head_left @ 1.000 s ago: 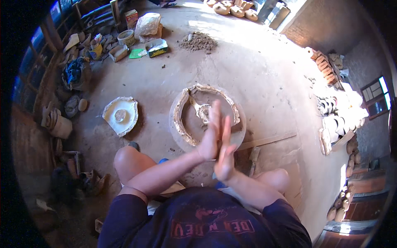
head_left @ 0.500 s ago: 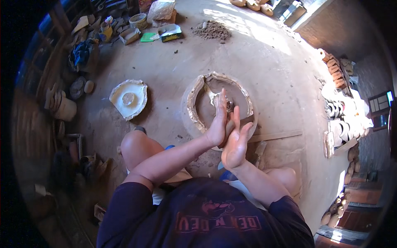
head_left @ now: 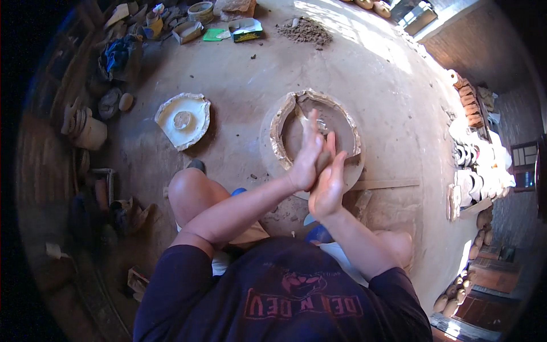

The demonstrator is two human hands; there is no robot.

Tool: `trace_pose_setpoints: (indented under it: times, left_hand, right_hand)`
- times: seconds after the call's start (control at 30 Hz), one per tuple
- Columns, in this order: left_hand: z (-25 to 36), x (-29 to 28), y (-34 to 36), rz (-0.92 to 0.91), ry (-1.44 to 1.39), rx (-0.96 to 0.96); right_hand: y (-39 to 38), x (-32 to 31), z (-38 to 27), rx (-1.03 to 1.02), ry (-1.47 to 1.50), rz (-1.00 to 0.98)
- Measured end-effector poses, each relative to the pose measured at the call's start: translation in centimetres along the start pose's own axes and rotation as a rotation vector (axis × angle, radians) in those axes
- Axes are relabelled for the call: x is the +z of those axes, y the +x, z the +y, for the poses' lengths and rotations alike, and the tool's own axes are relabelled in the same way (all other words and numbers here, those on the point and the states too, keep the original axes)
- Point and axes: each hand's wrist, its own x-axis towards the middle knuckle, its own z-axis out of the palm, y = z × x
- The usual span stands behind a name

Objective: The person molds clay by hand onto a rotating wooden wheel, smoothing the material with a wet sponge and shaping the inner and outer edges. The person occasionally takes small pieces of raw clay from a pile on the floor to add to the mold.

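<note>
My left hand (head_left: 306, 163) and my right hand (head_left: 329, 192) are pressed palm to palm, fingers stretched away from me. Pinched between the palms is a brown piece of clay (head_left: 324, 161), mostly hidden by the hands. Beneath my fingers sits a round plaster mould (head_left: 277, 132) with a rough pale rim and a brown clay lining. It rests on a flat round board (head_left: 357, 175), and my hands cover part of its middle. To the left, a second white plaster mould (head_left: 199, 128) lies on the floor, with a round knob in its centre.
A heap of crumbled clay (head_left: 306, 33) lies at the far side. Boxes, including a dark one with a pale lining (head_left: 245, 29), stand far left. A wooden strip (head_left: 389, 184) lies right of the board. White pieces (head_left: 472, 179) are stacked along the right wall.
My hands have slid against each other, and more of the clay shows between them. The whole view has shifted slightly, so the moulds appear a little higher and further right.
</note>
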Motion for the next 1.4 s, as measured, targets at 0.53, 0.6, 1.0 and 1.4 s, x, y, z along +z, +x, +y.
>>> trace_pose_setpoints:
  times: [0.53,0.6,1.0,1.4]
  left_hand:
    - [-2.9,-7.1,4.3,0.379,0.732,-0.063]
    - [-5.6,-9.9,3.8,0.549,0.834,-0.096]
    - [-7.9,-10.6,-1.3,0.433,0.667,-0.319]
    - [-9.4,-7.7,-3.9,0.539,0.75,-0.266]
  right_hand:
    - [5.0,0.1,2.0,-0.012,-0.286,0.061]
    - [7.4,-0.7,2.6,0.224,-0.336,0.022]
    - [15.1,-5.7,4.4,0.028,-1.247,-0.034]
    - [13.9,-2.9,5.2,0.126,-1.368,-0.308]
